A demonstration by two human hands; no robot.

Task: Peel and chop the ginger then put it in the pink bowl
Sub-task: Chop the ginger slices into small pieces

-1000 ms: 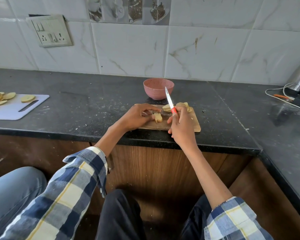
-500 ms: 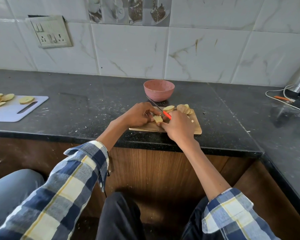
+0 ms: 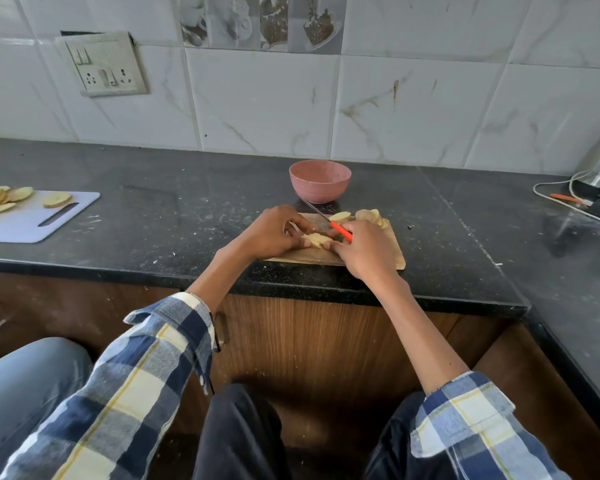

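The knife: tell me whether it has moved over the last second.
Yes. The knife has swung down from pointing up beside the pink bowl to lying low over the wooden board, blade toward the bowl's base, in the right hand.

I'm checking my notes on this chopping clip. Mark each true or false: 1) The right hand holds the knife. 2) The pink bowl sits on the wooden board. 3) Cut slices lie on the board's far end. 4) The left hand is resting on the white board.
1) True: the right hand grips the knife.
2) False: the pink bowl stands on the counter behind the wooden board.
3) True: slices lie there.
4) False: the left hand steadies the ginger piece; the white board lies far left.
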